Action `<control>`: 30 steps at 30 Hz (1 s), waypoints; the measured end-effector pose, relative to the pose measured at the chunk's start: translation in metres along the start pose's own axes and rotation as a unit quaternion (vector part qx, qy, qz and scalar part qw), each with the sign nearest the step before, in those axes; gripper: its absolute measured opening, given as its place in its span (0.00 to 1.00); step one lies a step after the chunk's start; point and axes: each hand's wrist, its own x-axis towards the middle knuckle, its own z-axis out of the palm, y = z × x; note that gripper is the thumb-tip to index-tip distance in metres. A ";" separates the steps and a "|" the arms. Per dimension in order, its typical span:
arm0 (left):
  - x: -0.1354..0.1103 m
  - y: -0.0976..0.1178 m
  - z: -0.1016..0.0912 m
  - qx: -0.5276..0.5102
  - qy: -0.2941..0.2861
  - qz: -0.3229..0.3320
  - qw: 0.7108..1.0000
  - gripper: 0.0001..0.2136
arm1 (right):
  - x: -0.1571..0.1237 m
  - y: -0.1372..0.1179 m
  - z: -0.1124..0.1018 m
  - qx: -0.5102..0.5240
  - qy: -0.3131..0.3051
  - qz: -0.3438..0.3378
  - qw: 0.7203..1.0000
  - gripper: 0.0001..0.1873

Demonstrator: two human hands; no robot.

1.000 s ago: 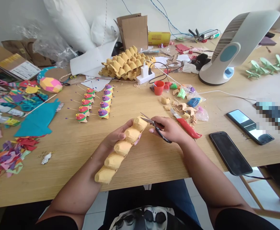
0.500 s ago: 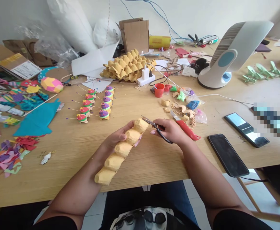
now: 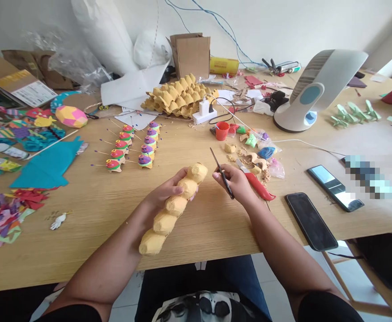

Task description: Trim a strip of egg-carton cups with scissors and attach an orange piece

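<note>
My left hand (image 3: 164, 190) is closed around a yellow strip of egg-carton cups (image 3: 174, 206), several cups long, held over the wooden table (image 3: 196, 223). The strip runs from near the table's front edge up to its far end beside the scissors. My right hand (image 3: 238, 182) grips small dark-handled scissors (image 3: 221, 173). Their blades point up and away, closed or nearly so, a short gap right of the strip's top cup and not touching it.
A red-handled cutter (image 3: 258, 188) and carton scraps lie right of my right hand. Two phones (image 3: 310, 221) (image 3: 334, 187) lie further right. Painted cup figures (image 3: 134, 145), a stack of egg cartons (image 3: 179, 95), a red cup (image 3: 222, 130), a fan (image 3: 317, 85) and paper scraps (image 3: 4, 214) crowd the rest.
The scissors were at the strip's top cup; now they are pulled away to the right with the blades turned upward. The strip has tilted a little more upright.
</note>
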 end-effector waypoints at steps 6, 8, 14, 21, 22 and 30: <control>-0.002 -0.003 0.002 0.008 -0.010 -0.019 1.000 0.32 | -0.012 -0.034 -0.016 -0.038 -0.062 0.002 0.997 0.21; -0.001 -0.003 0.004 -0.004 -0.018 -0.026 0.999 0.31 | -0.011 -0.031 -0.021 -0.058 -0.099 0.008 0.993 0.22; 0.001 -0.005 0.004 -0.007 -0.015 -0.034 0.999 0.28 | -0.004 0.002 -0.026 -0.038 -0.182 -0.018 0.982 0.24; 0.004 -0.010 0.000 -0.039 -0.016 -0.089 0.995 0.24 | -0.009 0.014 -0.030 -0.069 -0.204 -0.011 0.976 0.22; 0.004 -0.011 0.000 -0.047 -0.014 -0.092 0.995 0.24 | -0.010 0.013 -0.029 -0.082 -0.198 -0.007 0.977 0.22; 0.006 -0.011 0.005 -0.024 0.037 -0.087 0.995 0.17 | -0.015 0.007 -0.019 -0.167 -0.179 -0.025 0.969 0.20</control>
